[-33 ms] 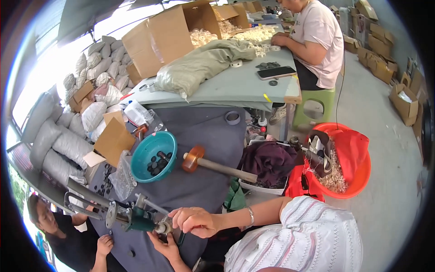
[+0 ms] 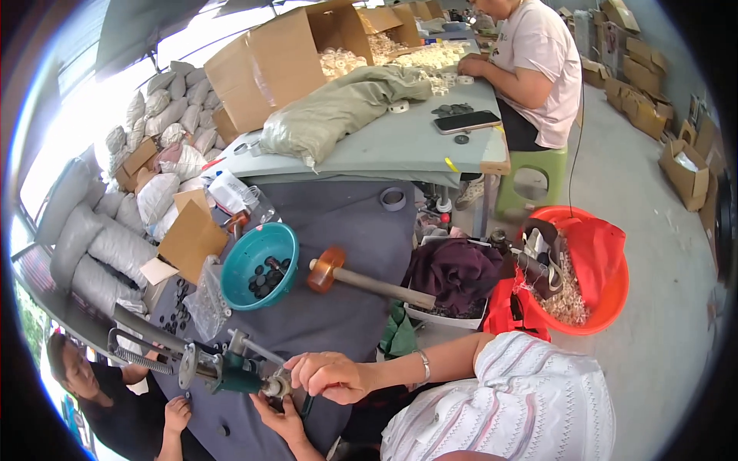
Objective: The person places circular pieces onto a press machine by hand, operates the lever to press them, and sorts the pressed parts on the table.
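A hand press [image 2: 234, 372] with a green body, a metal rod lever and a coil spring stands at the lower left. My right hand [image 2: 330, 376], with a bangle on its wrist, comes in from the right, fingers curled round the end of the metal lever [image 2: 265, 352]. Below it, my left hand [image 2: 280, 417] is held palm up, fingertips and thumb pinched at the pale round end [image 2: 275, 386] of the press. What lies between those fingers is too small to tell. A teal basin [image 2: 286, 293] with black round pieces stands beyond the press.
A wooden-handled mallet [image 2: 377, 284] lies on the dark cloth, near a tape roll [image 2: 392, 200]. An orange tub [image 2: 615, 296] stands right. One person [image 2: 538, 69] sits at the far table [image 2: 369, 161]; another [image 2: 115, 407] works across from me. Black pieces [image 2: 178, 307] lie scattered.
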Tool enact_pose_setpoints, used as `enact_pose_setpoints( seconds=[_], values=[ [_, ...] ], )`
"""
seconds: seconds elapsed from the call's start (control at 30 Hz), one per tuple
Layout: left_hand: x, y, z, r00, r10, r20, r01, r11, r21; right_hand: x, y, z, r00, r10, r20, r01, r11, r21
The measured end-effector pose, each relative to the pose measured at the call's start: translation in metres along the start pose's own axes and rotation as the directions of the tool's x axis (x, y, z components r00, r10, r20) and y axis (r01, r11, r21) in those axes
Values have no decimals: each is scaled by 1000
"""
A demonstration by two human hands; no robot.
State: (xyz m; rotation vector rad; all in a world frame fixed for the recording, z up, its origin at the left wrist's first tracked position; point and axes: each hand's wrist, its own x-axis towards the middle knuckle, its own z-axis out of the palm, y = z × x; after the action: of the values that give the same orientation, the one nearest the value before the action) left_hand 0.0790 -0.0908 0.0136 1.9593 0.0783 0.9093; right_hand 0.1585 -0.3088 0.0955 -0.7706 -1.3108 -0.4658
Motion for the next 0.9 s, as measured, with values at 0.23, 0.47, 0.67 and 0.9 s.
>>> enact_pose_setpoints(
  seconds=[0.23, 0.47, 0.67, 0.9],
  values=[
    [-3, -19, -13, 996, -83, 17, 81, 992, 92, 1, 4, 7, 999, -25, -33, 26, 1000, 15],
    [-4, -22, -10, 1000, -24, 4, 23, 998, 62, 2, 2, 7, 998, -38, -44, 38, 999, 8],
    [-4, -21, -12, 998, -55, 15, 54, 994, 97, 0, 0, 8, 998, -3, -60, 3, 1000, 2],
    [-3, -19, -11, 999, -31, 19, 28, 994, 107, 3, -2, 6, 998, 12, -64, -11, 1000, 14]
  ],
)
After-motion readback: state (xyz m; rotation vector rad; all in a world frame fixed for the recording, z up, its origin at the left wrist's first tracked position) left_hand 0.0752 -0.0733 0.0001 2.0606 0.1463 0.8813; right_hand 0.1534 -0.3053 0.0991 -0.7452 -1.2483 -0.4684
